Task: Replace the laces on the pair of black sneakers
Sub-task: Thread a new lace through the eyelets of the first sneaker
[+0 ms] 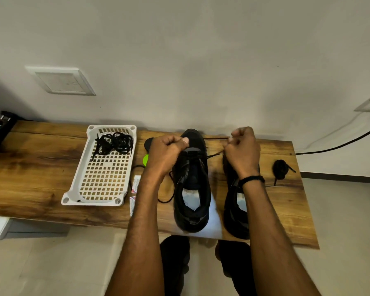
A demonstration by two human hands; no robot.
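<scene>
Grip: left hand curled at the front eyelets of the middle sneaker, seemingly pinching the lace; right hand pinching its other end, pulled out to the right.
Sneaker: upright on the bench, toe to the wall; second sneaker just beside it, under the right wrist.
Progress: probably early, only front eyelets threaded; second sneaker's lacing hidden.
Around: white basket at left, holding a lace bundle; coiled lace far right; small packets beside the basket.
In the way: loose lace tail left of the sneaker, likely to snag.
</scene>
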